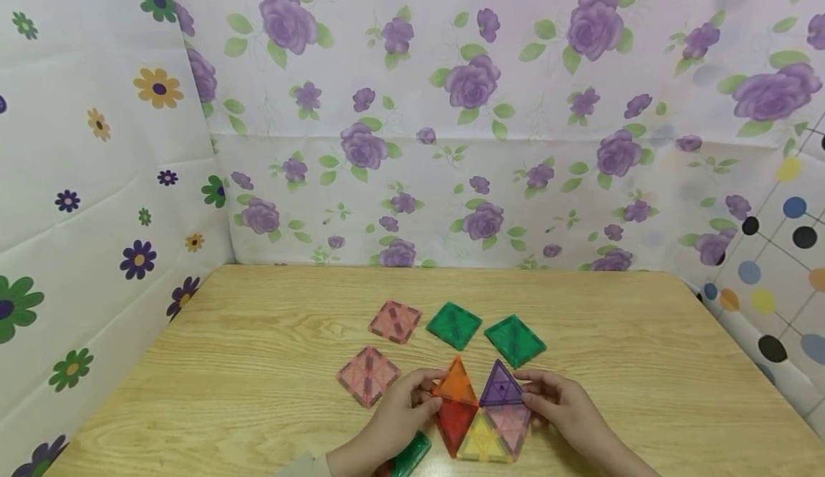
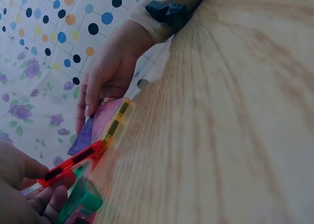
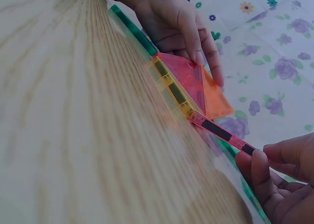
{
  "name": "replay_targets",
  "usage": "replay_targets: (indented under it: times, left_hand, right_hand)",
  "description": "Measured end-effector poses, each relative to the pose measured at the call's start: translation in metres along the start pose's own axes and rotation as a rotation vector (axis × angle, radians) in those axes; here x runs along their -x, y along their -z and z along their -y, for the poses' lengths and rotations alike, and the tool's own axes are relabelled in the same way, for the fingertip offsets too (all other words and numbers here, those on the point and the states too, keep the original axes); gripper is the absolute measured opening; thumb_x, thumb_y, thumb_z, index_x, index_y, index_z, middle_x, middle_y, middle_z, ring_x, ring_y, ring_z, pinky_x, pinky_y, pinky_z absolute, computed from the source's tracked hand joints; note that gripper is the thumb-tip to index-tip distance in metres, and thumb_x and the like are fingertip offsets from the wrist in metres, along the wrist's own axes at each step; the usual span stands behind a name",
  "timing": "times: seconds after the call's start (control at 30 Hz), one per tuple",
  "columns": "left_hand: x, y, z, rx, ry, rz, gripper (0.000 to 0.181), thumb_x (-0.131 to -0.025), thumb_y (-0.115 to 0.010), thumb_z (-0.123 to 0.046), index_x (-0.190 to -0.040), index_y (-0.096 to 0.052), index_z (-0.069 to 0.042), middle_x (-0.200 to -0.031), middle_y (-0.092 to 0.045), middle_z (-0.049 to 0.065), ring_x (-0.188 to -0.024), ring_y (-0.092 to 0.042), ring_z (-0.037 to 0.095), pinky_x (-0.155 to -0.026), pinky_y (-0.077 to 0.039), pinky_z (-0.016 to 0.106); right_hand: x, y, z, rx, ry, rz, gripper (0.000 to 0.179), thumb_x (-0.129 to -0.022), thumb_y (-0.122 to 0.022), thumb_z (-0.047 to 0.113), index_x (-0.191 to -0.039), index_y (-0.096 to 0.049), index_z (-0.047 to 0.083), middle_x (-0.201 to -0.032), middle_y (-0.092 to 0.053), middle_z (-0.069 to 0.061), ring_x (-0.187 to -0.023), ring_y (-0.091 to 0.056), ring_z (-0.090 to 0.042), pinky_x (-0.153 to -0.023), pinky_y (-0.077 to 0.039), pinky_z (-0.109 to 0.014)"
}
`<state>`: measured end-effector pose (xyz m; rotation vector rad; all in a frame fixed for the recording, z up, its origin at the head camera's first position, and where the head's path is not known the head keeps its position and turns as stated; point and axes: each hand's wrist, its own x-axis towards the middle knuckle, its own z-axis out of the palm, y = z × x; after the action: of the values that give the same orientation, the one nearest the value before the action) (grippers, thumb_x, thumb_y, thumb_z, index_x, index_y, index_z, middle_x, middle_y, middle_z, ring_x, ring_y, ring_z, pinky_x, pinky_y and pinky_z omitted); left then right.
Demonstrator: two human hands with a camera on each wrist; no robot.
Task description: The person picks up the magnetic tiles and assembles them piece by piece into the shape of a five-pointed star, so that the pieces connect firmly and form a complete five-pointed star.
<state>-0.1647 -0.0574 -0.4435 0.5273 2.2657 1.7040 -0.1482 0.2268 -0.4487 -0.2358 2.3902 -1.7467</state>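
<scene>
Several triangular magnetic tiles are joined edge to edge into an arc, tilted up off the table in the wrist views. From left round to right they are an orange tile [image 1: 457, 380], a red tile [image 1: 456, 425], a yellow tile [image 1: 483, 440], a pink tile [image 1: 510, 427] and a purple tile [image 1: 501, 385]. My left hand [image 1: 401, 407] pinches the outer corner where orange and red meet. On the other side, my right hand [image 1: 567, 404] pinches the corner shared by purple and pink. A gap separates the orange and purple tips.
Beyond the arc lie two green diamonds [image 1: 454, 325] [image 1: 515, 341], with two pink diamonds [image 1: 395, 321] [image 1: 368, 376] to the left. A green tile [image 1: 411, 454] sits partly under my left forearm. Patterned cloth [image 1: 412, 198] hangs behind the wooden table [image 1: 258, 334].
</scene>
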Motion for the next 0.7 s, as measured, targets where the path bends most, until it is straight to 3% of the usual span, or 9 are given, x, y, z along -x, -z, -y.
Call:
replay_targets:
  times: [0.23, 0.57, 0.7]
  left_hand:
    - [-0.0010, 0.0014, -0.0013, 0.117, 0.044, -0.021, 0.028, -0.094, -0.061, -0.011, -0.121, -0.061, -0.005, -0.102, -0.059, 0.009, -0.079, -0.056, 0.010, -0.063, -0.047, 0.016]
    - [-0.0022, 0.0005, 0.0017, 0.134, 0.032, -0.049, 0.022, -0.094, -0.061, -0.013, -0.114, -0.062, -0.004, -0.100, -0.063, 0.009, -0.081, -0.059, 0.010, -0.064, -0.049, 0.017]
    - [-0.0026, 0.0019, 0.0018, 0.186, 0.048, -0.049, 0.023, -0.094, -0.059, -0.011, -0.115, -0.060, -0.001, -0.102, -0.062, 0.009, -0.083, -0.059, 0.011, -0.068, -0.051, 0.018]
  right_hand:
    - [0.0002, -0.0010, 0.0010, -0.056, -0.058, -0.007, 0.047, -0.095, -0.059, 0.013, -0.132, -0.048, -0.012, -0.103, -0.068, -0.014, -0.072, -0.061, -0.007, -0.063, -0.055, -0.024]
    - [0.0002, -0.0016, -0.0012, -0.051, -0.077, -0.014, 0.042, -0.095, -0.058, 0.010, -0.128, -0.051, -0.015, -0.101, -0.068, -0.012, -0.070, -0.061, -0.007, -0.063, -0.056, -0.025]
    - [0.0003, -0.0018, -0.0005, -0.061, -0.086, -0.027, 0.042, -0.096, -0.057, 0.008, -0.128, -0.049, -0.017, -0.098, -0.068, -0.010, -0.069, -0.061, -0.007, -0.063, -0.055, -0.024]
